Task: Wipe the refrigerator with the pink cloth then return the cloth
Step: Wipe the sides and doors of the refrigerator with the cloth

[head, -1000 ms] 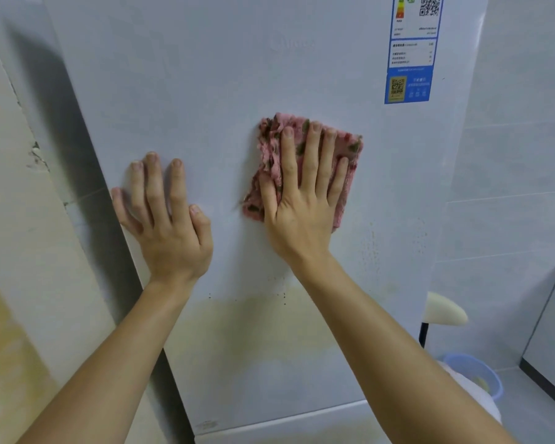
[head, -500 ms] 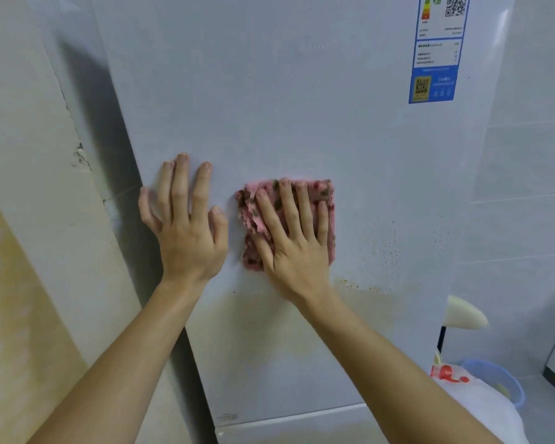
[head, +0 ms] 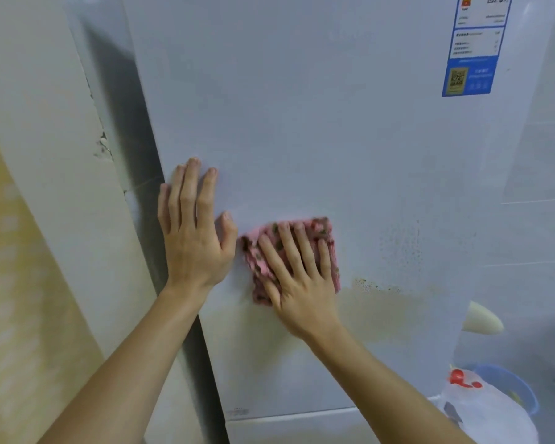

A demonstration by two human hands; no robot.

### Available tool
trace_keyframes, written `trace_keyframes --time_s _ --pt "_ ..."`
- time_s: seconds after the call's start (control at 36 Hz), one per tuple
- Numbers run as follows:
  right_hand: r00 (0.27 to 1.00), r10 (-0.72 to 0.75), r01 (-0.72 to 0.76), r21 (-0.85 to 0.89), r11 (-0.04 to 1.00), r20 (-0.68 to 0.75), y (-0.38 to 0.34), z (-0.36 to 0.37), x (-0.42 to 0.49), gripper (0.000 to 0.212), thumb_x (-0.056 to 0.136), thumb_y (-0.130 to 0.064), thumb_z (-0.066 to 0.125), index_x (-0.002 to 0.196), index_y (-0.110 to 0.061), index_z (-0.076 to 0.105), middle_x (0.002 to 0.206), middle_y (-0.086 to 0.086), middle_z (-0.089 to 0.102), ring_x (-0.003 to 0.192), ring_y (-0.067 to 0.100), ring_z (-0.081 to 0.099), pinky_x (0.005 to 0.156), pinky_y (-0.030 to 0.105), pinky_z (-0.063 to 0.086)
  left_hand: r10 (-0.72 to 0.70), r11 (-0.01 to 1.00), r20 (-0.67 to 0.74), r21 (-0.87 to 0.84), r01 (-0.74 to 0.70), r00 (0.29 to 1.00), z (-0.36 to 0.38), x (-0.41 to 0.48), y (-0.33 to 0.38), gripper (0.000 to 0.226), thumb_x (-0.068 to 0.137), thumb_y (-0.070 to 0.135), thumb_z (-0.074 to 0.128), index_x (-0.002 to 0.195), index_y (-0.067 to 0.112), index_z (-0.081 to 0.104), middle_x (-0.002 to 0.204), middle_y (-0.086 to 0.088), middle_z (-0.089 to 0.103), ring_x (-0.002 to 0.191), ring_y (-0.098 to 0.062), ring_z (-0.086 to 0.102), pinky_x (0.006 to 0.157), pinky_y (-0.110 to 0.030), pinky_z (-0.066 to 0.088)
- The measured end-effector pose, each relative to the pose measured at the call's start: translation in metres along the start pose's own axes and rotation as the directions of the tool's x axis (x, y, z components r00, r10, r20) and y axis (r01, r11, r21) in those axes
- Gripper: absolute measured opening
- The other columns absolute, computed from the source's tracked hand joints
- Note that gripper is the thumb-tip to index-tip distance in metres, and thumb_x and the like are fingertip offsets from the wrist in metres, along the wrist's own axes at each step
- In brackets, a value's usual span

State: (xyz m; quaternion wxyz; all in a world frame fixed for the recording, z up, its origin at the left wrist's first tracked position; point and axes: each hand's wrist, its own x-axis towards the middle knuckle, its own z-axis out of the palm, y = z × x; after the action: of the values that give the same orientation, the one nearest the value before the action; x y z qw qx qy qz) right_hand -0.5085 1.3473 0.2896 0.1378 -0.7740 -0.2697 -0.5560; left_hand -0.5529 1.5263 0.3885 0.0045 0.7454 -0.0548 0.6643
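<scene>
Mid-wipe: pink speckled cloth (head: 322, 229) is pressed to white fridge door (head: 302, 123) by flat-fingered R hand (head: 298, 283), L hand (head: 194, 238) braced open; yellowish stain (head: 382, 309) below prob. needs wiping next.

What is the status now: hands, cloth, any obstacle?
Left hand flat on refrigerator door. Right hand presses pink cloth on door, fingers straight. Yellowish stain beside cloth; no obstacle seen.

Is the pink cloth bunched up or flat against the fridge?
Flat: the cloth lies pressed to the fridge under the right hand's straight fingers.
</scene>
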Motion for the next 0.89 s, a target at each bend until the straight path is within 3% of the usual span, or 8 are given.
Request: trace_keyframes --time_s 0.22,0.5,0.61,0.72,0.89 --pt "0.998 0.029 -0.03 0.002 1.0 0.049 -0.002 -0.004 -0.005 0.064 0.107 -0.047 0.039 0.166 -0.037 0.018 0.177 -0.005 -0.003 0.164 0.018 -0.001 0.132 0.046 -0.006 0.035 0.998 0.052 -0.05 -0.033 0.998 -0.007 -0.014 -0.015 0.059 0.101 0.016 0.056 0.157 0.003 0.043 0.167 -0.02 0.034 0.158 -0.035 0.026 0.123 -0.06 0.031" --pt "0.972 0.145 -0.142 0.032 0.989 -0.185 -0.034 -0.023 0.123 0.056 0.112 -0.046 0.038 0.166 -0.029 0.03 0.174 0.007 0.02 0.161 0.027 0.017 0.131 0.054 0.009 0.07 0.997 0.091 0.019 -0.072 0.993 -0.027 -0.01 -0.045 0.063 0.097 0.014 0.06 0.157 0.003 0.043 0.166 -0.014 0.037 0.158 -0.029 0.027 0.13 -0.05 0.021" --pt "0.946 0.205 -0.205 0.03 0.978 -0.252 -0.055 -0.023 0.152 0.056 0.113 -0.046 0.037 0.165 -0.025 0.034 0.171 0.011 0.028 0.16 0.031 0.023 0.13 0.058 0.017 0.068 0.991 0.06 0.109 -0.074 0.996 -0.035 -0.004 -0.066 0.059 0.098 0.017 0.056 0.155 0.009 0.047 0.166 -0.015 0.037 0.157 -0.031 0.03 0.13 -0.053 0.018" --pt "0.945 0.194 -0.199 0.01 0.98 -0.264 -0.058 -0.019 0.149 0.057 0.113 -0.046 0.036 0.165 -0.023 0.032 0.171 0.013 0.027 0.16 0.033 0.021 0.128 0.06 0.018 -0.024 0.975 -0.021 0.22 0.028 0.999 -0.038 -0.002 -0.097 0.06 0.1 0.019 0.051 0.159 0.013 0.041 0.168 -0.016 0.035 0.158 -0.032 0.025 0.129 -0.058 0.012" --pt "0.982 0.094 -0.093 0.014 0.996 -0.164 -0.081 0.004 0.077 0.06 0.11 -0.046 0.046 0.165 -0.024 0.033 0.173 0.01 0.016 0.161 0.03 0.015 0.131 0.057 0.01 -0.108 0.964 -0.013 0.242 0.108 0.994 -0.028 -0.014 -0.124 0.056 0.109 0.032 0.038 0.164 0.02 0.035 0.171 -0.018 0.026 0.16 -0.038 0.02 0.123 -0.07 0.016"
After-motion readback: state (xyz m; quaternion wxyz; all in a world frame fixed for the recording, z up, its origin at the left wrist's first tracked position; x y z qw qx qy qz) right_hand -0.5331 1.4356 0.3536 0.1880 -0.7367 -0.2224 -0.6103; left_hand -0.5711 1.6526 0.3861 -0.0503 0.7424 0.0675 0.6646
